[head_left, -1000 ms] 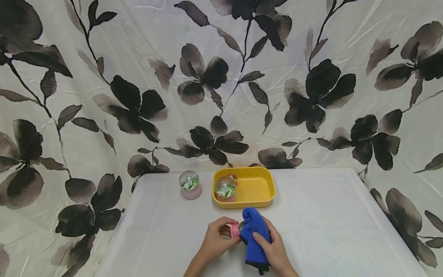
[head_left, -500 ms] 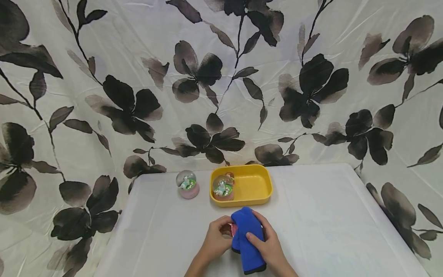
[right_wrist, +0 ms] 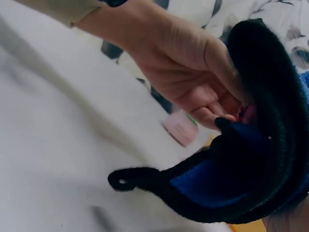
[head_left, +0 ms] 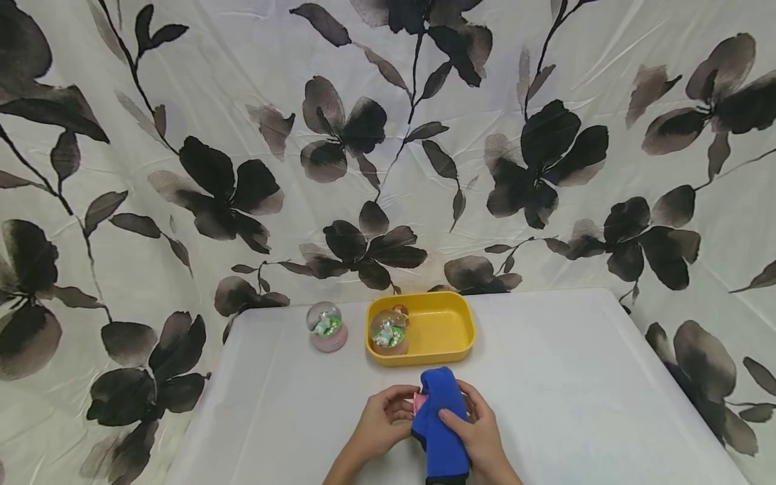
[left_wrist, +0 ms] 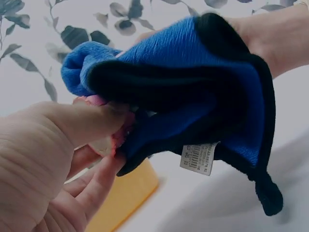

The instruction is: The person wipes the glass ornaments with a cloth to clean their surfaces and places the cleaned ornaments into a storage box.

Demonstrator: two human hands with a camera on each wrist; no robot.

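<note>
In the head view, my left hand (head_left: 382, 421) pinches the pink base (head_left: 419, 402) of a small snow globe, which lies on its side above the table. A blue cloth (head_left: 445, 431) with black edging is wrapped about the globe end and hides it. My right hand (head_left: 481, 431) grips this cloth, its thumb across the front. From the left wrist view, the thumb and fingers hold the base (left_wrist: 126, 126) at its scalloped rim, and the cloth's folds open toward the camera with a white label (left_wrist: 199, 158) hanging out.
A yellow tray (head_left: 439, 330) stands behind the hands. Inside its left end are another snow globe (head_left: 388, 330) and a small reddish-brown object (head_left: 401, 310), partly hidden. Left of the tray, a snow globe with a pink base (head_left: 327, 327) sits on the white tabletop (head_left: 576, 384).
The cloth has closed over the part of the globe seen a second ago. It shifted left over the base, then slightly back right, showing more pink. Both hands keep their holds.
</note>
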